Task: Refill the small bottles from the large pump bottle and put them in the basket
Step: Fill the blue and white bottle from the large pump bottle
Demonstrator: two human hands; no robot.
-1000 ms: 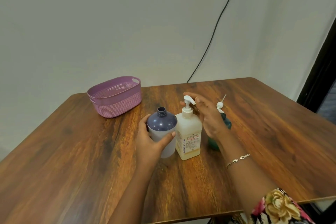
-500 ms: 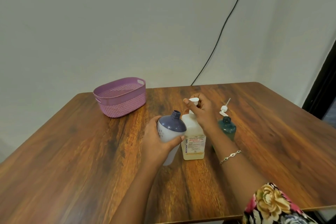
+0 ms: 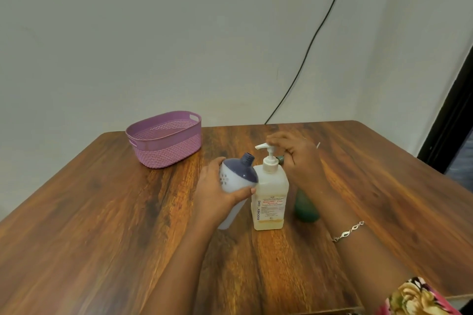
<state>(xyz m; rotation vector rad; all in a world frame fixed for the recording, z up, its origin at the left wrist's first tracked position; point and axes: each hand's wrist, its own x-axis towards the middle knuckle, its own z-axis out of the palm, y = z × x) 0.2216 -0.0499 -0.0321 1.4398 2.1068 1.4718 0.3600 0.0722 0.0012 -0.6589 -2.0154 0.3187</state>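
The left hand (image 3: 215, 197) wraps thumb and fingers round the uncapped white, navy-shouldered small bottle (image 3: 236, 176), tilted toward the cream plastic pump bottle (image 3: 270, 202). The right hand (image 3: 297, 158) curls its fingers over the pump head. The purple oval basket (image 3: 163, 140) stands well apart, behind.

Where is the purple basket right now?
In the head view, the purple basket sits on the far left part of the wooden table, close to the wall. The pump bottle stands apart, to its right.
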